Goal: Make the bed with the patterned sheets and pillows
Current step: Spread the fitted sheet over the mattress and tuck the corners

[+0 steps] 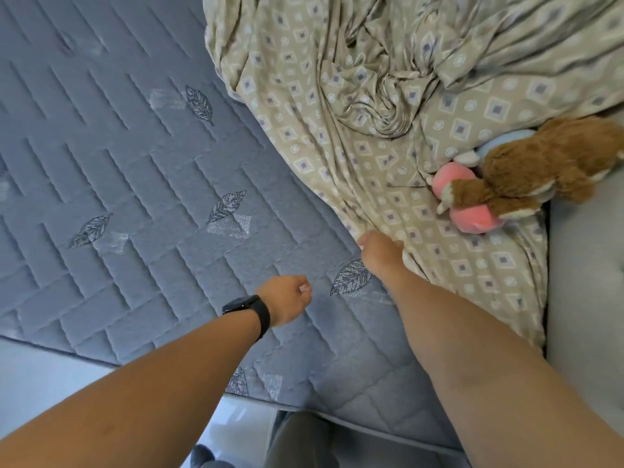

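The sheet (388,106) lies bunched and twisted over the far right part of the mattress (135,163), its loose edge running diagonally down toward the near edge; most of the quilted mattress is bare. The right hand (380,249) reaches to that loose edge and pinches the cloth, fingers curled into a fold of it. The left hand (287,298) hangs over the bare mattress just beside the right, fingers curled into a loose fist that holds nothing; a watch (250,307) sits on its wrist. A plush toy (526,177) lies on the sheet at the right edge of the mattress, near the gripped fold. No pillow is in view.

The step in hand looks like the first one: taking hold of the sheet to spread it. Little of the task seems done. The next move likely calls for the left hand to take a second grip further along the edge, then a pull across the bare mattress. The toy may drag along with the cloth unless it is lifted off first.
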Demonstrator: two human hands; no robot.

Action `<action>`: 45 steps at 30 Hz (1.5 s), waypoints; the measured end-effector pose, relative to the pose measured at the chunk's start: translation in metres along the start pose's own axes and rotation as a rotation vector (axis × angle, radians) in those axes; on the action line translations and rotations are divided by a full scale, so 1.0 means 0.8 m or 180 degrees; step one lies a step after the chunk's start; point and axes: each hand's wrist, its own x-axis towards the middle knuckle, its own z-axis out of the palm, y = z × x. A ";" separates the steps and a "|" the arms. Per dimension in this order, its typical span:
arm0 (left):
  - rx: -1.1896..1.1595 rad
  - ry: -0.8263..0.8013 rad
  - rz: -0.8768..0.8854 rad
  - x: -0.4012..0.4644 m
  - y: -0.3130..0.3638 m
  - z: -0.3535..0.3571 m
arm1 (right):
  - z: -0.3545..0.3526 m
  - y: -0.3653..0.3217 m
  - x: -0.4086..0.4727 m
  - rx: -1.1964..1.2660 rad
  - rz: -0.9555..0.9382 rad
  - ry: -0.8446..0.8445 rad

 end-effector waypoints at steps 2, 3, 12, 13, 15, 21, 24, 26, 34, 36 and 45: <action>0.0044 0.0020 0.0038 -0.011 0.009 -0.002 | 0.004 -0.009 -0.038 0.0850 -0.0044 -0.0045; 0.0079 0.0054 0.0076 -0.023 0.018 -0.005 | -0.003 -0.016 -0.066 0.1233 -0.0026 -0.0015; 0.1445 0.0827 0.0473 -0.101 0.048 -0.004 | -0.011 -0.064 -0.291 0.2338 -0.0199 -0.0546; 0.1679 0.0901 0.0529 -0.110 0.047 -0.003 | -0.016 -0.059 -0.312 0.2284 -0.0168 -0.0490; 0.2136 0.1014 0.0682 -0.119 0.048 -0.003 | -0.024 -0.047 -0.344 0.2230 -0.0170 -0.0414; 0.2146 0.0805 0.1147 -0.163 0.055 0.000 | -0.054 -0.002 -0.403 0.1142 -0.0242 0.0194; 0.1799 0.0536 0.1057 -0.194 0.049 -0.009 | -0.063 0.004 -0.418 0.0776 -0.0164 0.0561; 0.1697 0.0568 0.1057 -0.215 0.040 -0.020 | -0.070 -0.004 -0.430 0.0817 -0.0098 0.0677; 0.2606 0.1058 0.1181 -0.274 -0.015 -0.064 | -0.098 -0.082 -0.457 0.1609 -0.0276 0.0829; 0.2858 0.1416 0.1134 -0.272 -0.032 -0.066 | -0.113 -0.108 -0.462 0.1893 -0.0355 0.0799; 0.2403 0.2472 0.1407 -0.295 -0.055 -0.077 | -0.141 -0.150 -0.484 0.2330 -0.0242 0.0531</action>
